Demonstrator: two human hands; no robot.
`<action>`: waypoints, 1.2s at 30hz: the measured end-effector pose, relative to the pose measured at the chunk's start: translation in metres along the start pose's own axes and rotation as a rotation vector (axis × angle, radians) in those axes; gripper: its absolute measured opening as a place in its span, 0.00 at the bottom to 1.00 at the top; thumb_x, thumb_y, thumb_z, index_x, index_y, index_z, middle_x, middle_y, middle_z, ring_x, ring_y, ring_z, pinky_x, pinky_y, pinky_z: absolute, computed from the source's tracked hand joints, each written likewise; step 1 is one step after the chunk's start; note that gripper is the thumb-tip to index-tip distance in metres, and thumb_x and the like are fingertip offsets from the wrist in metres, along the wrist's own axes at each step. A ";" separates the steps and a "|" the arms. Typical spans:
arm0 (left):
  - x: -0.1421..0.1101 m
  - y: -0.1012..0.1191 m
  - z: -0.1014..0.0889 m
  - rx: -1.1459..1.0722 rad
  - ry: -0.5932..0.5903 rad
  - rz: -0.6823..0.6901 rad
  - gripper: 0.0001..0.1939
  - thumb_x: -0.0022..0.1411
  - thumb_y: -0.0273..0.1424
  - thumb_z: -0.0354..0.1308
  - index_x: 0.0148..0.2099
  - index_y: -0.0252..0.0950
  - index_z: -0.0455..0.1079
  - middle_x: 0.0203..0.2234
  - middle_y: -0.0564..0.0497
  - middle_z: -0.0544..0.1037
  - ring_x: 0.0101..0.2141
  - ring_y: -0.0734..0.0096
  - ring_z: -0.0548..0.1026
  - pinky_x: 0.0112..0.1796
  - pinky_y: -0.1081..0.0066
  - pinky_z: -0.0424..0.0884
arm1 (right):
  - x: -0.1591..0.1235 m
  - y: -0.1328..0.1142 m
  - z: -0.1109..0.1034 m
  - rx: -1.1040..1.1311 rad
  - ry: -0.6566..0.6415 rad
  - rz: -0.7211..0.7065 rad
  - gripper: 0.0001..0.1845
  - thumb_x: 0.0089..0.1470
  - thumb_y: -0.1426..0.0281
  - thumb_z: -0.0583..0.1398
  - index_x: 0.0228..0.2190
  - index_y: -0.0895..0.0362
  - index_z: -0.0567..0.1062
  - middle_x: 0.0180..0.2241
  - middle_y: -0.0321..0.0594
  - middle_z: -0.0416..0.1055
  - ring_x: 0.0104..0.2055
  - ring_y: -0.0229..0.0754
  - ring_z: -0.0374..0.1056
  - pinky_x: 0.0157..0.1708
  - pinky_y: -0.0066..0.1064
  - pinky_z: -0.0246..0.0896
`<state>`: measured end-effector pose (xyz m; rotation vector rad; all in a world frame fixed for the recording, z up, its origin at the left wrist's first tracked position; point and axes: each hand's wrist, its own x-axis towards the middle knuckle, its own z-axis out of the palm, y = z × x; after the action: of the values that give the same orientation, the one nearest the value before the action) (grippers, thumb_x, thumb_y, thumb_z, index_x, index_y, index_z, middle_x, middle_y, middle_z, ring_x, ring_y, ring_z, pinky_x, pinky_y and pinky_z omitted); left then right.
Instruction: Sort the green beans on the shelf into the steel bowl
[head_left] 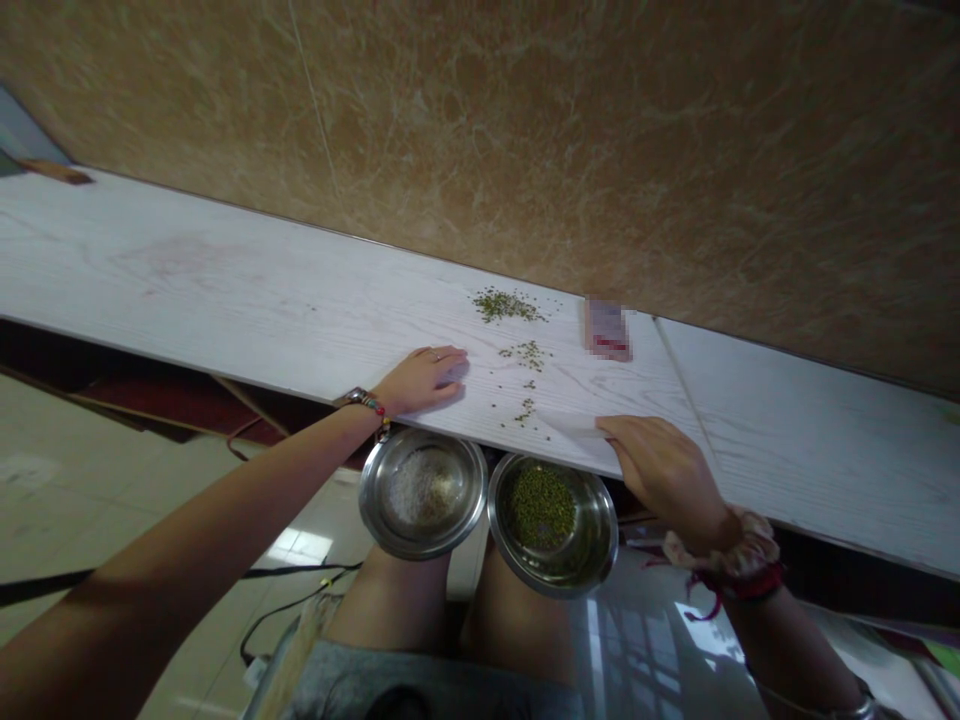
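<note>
My left hand [424, 381] lies palm down on the white wood-grain tabletop [315, 290], fingers stretched out and holding nothing I can see. A greyish patch under its fingertips is too faint to make out. My right hand [664, 465] is closed in a pinch at the front edge, on a thin, pale, see-through strip [574, 425] pointing left. Small green beans [507, 304] lie loose between the hands, thickest toward the wall. Under the edge, a steel bowl [555, 590] holds many more green beans. The steel bowl [424, 550] beside it contains whitish grains.
A small blurred packet [607, 330] lies at the back of the tabletop. Behind stands a brown marbled wall [480, 130]. The bowls rest at my knees, just below the table's edge. A dark cable [289, 605] runs at the lower left.
</note>
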<state>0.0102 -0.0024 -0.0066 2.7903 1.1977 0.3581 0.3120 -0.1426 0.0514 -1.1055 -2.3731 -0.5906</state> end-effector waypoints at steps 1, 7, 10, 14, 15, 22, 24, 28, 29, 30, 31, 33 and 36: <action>0.000 0.000 0.000 -0.001 0.001 0.001 0.23 0.62 0.40 0.45 0.56 0.35 0.60 0.57 0.45 0.65 0.56 0.61 0.63 0.54 0.62 0.59 | -0.001 0.003 0.002 -0.008 0.000 0.013 0.17 0.52 0.82 0.52 0.40 0.57 0.72 0.32 0.41 0.77 0.34 0.43 0.72 0.36 0.36 0.65; 0.000 -0.001 0.001 -0.004 0.010 0.003 0.23 0.62 0.40 0.45 0.56 0.36 0.60 0.57 0.45 0.66 0.56 0.62 0.64 0.54 0.63 0.59 | 0.001 0.009 0.006 -0.014 0.027 0.031 0.13 0.54 0.80 0.52 0.38 0.57 0.72 0.32 0.41 0.77 0.34 0.42 0.72 0.37 0.35 0.65; 0.000 0.000 0.001 -0.005 0.009 0.003 0.24 0.62 0.40 0.45 0.56 0.34 0.61 0.57 0.44 0.66 0.56 0.61 0.64 0.55 0.62 0.59 | 0.003 0.006 0.007 -0.007 0.038 0.021 0.12 0.54 0.80 0.53 0.38 0.58 0.72 0.32 0.41 0.77 0.34 0.42 0.72 0.37 0.34 0.65; 0.000 -0.001 0.002 -0.002 0.006 0.003 0.24 0.62 0.40 0.44 0.56 0.35 0.61 0.57 0.44 0.66 0.56 0.61 0.63 0.54 0.62 0.59 | 0.004 0.003 0.008 0.013 0.031 0.008 0.14 0.54 0.81 0.52 0.38 0.57 0.72 0.32 0.40 0.77 0.35 0.42 0.72 0.36 0.35 0.65; 0.000 -0.001 0.003 -0.003 0.008 0.005 0.24 0.62 0.40 0.44 0.56 0.36 0.61 0.57 0.45 0.66 0.56 0.61 0.63 0.54 0.62 0.59 | 0.003 0.003 0.007 0.018 0.028 0.004 0.14 0.53 0.81 0.52 0.38 0.57 0.72 0.32 0.41 0.77 0.35 0.42 0.72 0.36 0.34 0.65; 0.001 -0.003 0.003 -0.009 0.025 0.020 0.23 0.62 0.40 0.45 0.57 0.37 0.60 0.56 0.47 0.66 0.56 0.62 0.64 0.54 0.63 0.59 | -0.002 0.001 -0.009 0.043 -0.007 -0.013 0.17 0.52 0.83 0.52 0.39 0.56 0.72 0.33 0.39 0.77 0.35 0.41 0.72 0.37 0.35 0.66; 0.001 -0.003 0.003 -0.009 0.026 0.018 0.23 0.62 0.40 0.45 0.57 0.37 0.61 0.57 0.46 0.66 0.56 0.62 0.64 0.54 0.63 0.59 | 0.001 0.000 -0.010 0.039 0.003 -0.009 0.16 0.52 0.83 0.52 0.39 0.56 0.72 0.33 0.40 0.77 0.36 0.41 0.72 0.37 0.35 0.66; 0.001 -0.002 0.001 -0.006 0.016 0.010 0.23 0.62 0.40 0.45 0.56 0.34 0.61 0.57 0.44 0.66 0.56 0.62 0.63 0.54 0.63 0.59 | 0.009 -0.001 -0.003 0.012 0.026 -0.032 0.15 0.51 0.83 0.52 0.38 0.58 0.72 0.32 0.41 0.77 0.35 0.42 0.72 0.36 0.34 0.66; 0.001 -0.001 0.001 -0.006 0.013 0.010 0.24 0.62 0.40 0.45 0.56 0.34 0.61 0.57 0.43 0.66 0.56 0.61 0.63 0.54 0.62 0.59 | 0.010 -0.002 -0.002 0.009 0.022 -0.039 0.15 0.51 0.83 0.52 0.38 0.58 0.72 0.32 0.41 0.77 0.35 0.42 0.72 0.36 0.34 0.66; 0.001 -0.001 0.001 -0.007 0.010 0.011 0.24 0.62 0.40 0.45 0.56 0.34 0.60 0.57 0.43 0.66 0.56 0.61 0.63 0.54 0.62 0.59 | 0.012 -0.003 -0.001 0.010 0.018 -0.044 0.15 0.51 0.83 0.52 0.38 0.58 0.72 0.32 0.41 0.77 0.35 0.42 0.71 0.36 0.34 0.66; 0.000 -0.001 0.001 -0.008 0.010 0.011 0.24 0.62 0.40 0.45 0.56 0.34 0.61 0.57 0.44 0.66 0.56 0.61 0.63 0.54 0.62 0.59 | 0.012 -0.003 -0.001 0.015 0.013 -0.045 0.15 0.51 0.83 0.52 0.38 0.58 0.72 0.32 0.41 0.77 0.35 0.42 0.71 0.36 0.34 0.66; 0.000 -0.001 0.001 -0.008 0.012 0.011 0.23 0.62 0.40 0.45 0.56 0.35 0.61 0.57 0.44 0.66 0.56 0.62 0.64 0.54 0.62 0.59 | 0.012 -0.005 -0.002 0.024 0.013 -0.042 0.15 0.51 0.84 0.52 0.37 0.59 0.72 0.32 0.42 0.77 0.35 0.42 0.71 0.36 0.34 0.65; 0.001 -0.001 0.001 -0.004 0.021 0.009 0.23 0.62 0.39 0.45 0.56 0.36 0.61 0.57 0.45 0.66 0.56 0.63 0.64 0.54 0.64 0.59 | 0.009 -0.004 -0.003 0.014 0.017 -0.047 0.14 0.51 0.84 0.53 0.37 0.60 0.72 0.32 0.43 0.77 0.35 0.42 0.71 0.36 0.33 0.65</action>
<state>0.0103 -0.0013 -0.0075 2.7966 1.1883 0.3912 0.3046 -0.1414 0.0583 -1.0379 -2.3909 -0.5964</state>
